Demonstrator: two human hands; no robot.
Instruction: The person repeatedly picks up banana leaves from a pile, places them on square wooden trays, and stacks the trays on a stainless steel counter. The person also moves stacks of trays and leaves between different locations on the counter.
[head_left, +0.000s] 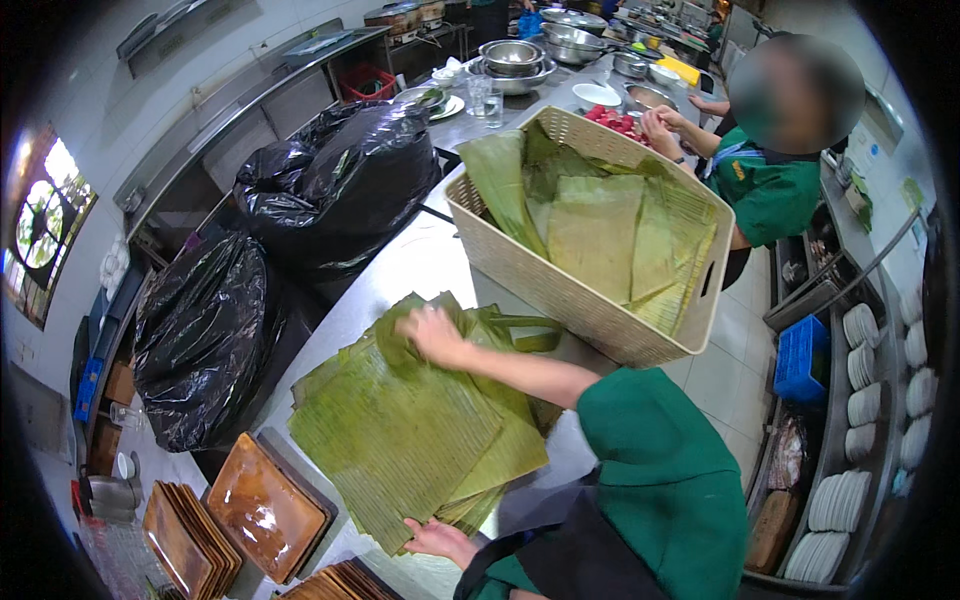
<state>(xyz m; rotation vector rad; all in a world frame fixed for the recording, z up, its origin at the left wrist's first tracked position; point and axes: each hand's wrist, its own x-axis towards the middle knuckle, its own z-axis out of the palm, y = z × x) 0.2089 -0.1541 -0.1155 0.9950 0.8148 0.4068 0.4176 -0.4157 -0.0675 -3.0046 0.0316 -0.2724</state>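
Observation:
A layered pile of cut banana leaves (405, 442) lies on the steel table (427, 255). At the pile's near edge my left hand (439, 538) pinches a corner of the leaves between thumb and fingers. My right hand (433, 335), somewhat blurred, is over crumpled leaf at the far side of the pile; whether it grips that leaf is unclear. Beyond my right arm stands a beige plastic basket (585, 300) holding more folded banana leaves (596, 232).
Black plastic bags (337, 187) bulge at the table's left. Brown square plates (266, 510) are stacked near left. A co-worker in green (772, 180) handles red items (615, 122) beyond the basket. Steel bowls (514, 64) stand farther back; shelves with white plates (840, 502) line the right.

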